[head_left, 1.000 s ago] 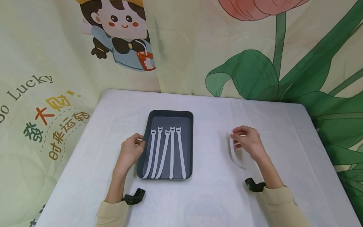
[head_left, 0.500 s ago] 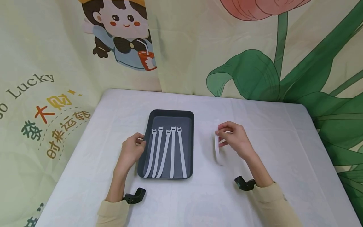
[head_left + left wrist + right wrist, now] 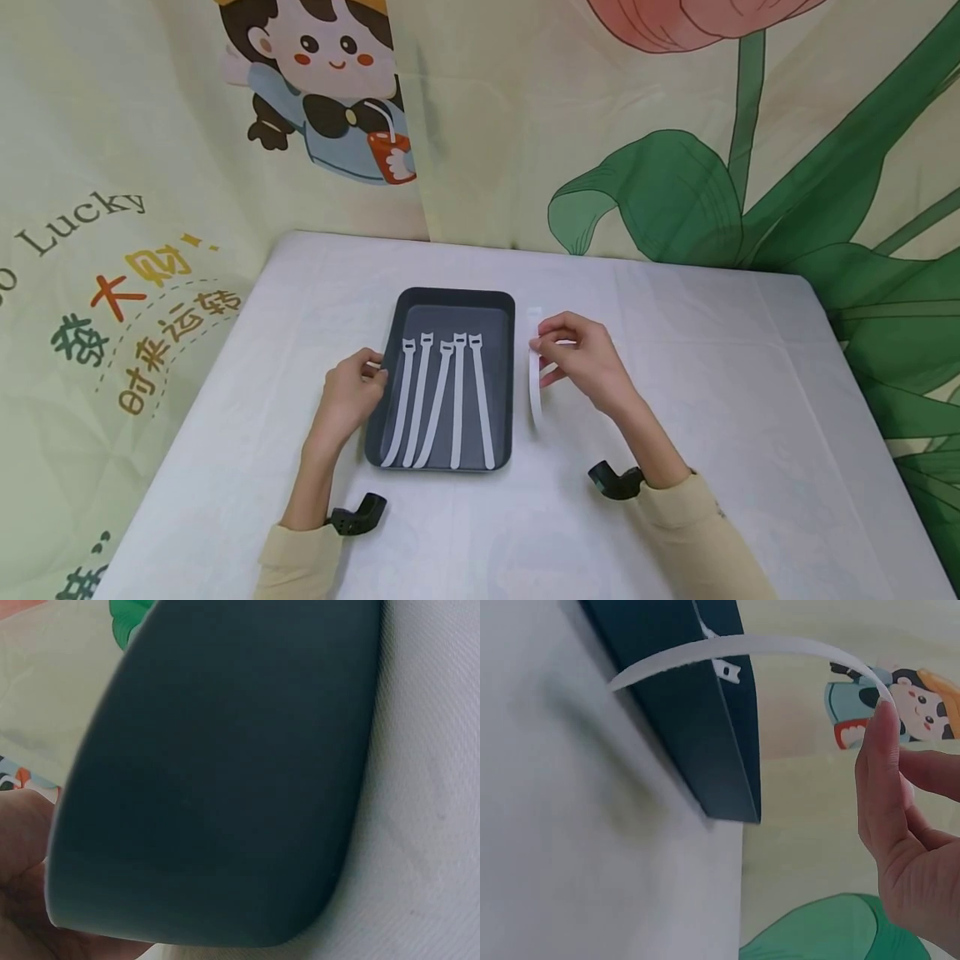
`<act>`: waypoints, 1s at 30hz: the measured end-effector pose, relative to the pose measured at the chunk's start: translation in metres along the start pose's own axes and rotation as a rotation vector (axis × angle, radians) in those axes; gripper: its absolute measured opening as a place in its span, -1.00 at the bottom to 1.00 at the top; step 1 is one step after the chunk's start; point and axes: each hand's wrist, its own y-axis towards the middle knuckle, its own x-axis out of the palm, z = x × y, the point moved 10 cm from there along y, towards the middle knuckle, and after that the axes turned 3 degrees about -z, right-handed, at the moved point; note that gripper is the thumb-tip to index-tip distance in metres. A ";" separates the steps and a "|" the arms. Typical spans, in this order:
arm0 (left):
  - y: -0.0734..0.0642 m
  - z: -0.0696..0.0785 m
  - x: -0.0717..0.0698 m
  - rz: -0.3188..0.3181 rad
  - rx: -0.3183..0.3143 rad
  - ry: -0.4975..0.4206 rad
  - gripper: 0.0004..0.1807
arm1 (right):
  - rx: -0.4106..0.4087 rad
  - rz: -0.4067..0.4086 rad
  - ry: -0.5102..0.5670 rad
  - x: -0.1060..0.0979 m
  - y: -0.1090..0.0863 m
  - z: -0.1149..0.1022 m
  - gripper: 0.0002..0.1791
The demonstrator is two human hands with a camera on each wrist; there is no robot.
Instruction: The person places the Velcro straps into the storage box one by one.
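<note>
A dark grey tray (image 3: 450,319) stands on the table, with several white hook-and-loop cable ties (image 3: 458,400) lying lengthwise in it, slotted heads toward the far end. At its left side my left hand (image 3: 350,396) grips the rim; the left wrist view shows the tray wall (image 3: 217,772) up close, with part of the hand (image 3: 22,847) at its edge. My right hand (image 3: 581,358) pinches one more white cable tie (image 3: 535,392) just right of the tray. In the right wrist view this cable tie (image 3: 780,645) arcs away from the fingertips, its free end overlapping the tray.
A white cloth covers the table (image 3: 720,375). Behind it hangs a printed curtain (image 3: 487,125) with a cartoon figure and a large flower. Black wrist cameras sit on the left wrist (image 3: 358,514) and the right wrist (image 3: 615,481).
My right hand has moved left with the cable tie, from the table's right side to beside the tray. The left hand has stayed at the tray's left rim.
</note>
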 end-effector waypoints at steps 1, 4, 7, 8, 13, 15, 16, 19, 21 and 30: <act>0.000 0.000 0.000 0.000 0.000 0.000 -0.67 | -0.006 -0.005 0.008 0.004 0.001 -0.002 -0.73; 0.001 -0.001 0.000 0.002 -0.005 0.002 -0.68 | -0.020 -0.018 0.022 0.014 0.003 -0.008 -0.76; 0.001 -0.001 0.000 0.003 -0.012 0.000 -0.68 | -0.037 -0.031 0.037 0.023 0.006 -0.013 -0.78; 0.002 -0.002 0.000 0.002 -0.014 0.001 -0.68 | -0.041 -0.035 0.043 0.026 0.006 -0.015 -0.79; 0.001 -0.003 0.000 0.002 -0.014 -0.001 -0.68 | -0.054 -0.057 0.070 0.039 0.011 -0.017 -0.79; 0.001 -0.004 0.000 0.001 -0.015 -0.002 -0.68 | -0.049 -0.066 0.078 0.044 0.013 -0.015 -0.79; 0.001 -0.004 0.000 -0.001 -0.015 -0.004 -0.68 | -0.043 -0.068 0.081 0.046 0.014 -0.014 -0.80; 0.001 -0.005 0.002 -0.010 -0.016 -0.011 -0.67 | -0.035 -0.072 0.104 0.051 0.016 -0.012 -0.80; 0.001 -0.005 0.002 -0.012 -0.016 -0.014 -0.67 | -0.037 -0.071 0.117 0.053 0.016 -0.013 -0.81; 0.001 -0.007 0.000 -0.011 -0.027 -0.012 -0.68 | -0.042 -0.088 0.153 0.058 0.018 -0.022 -0.79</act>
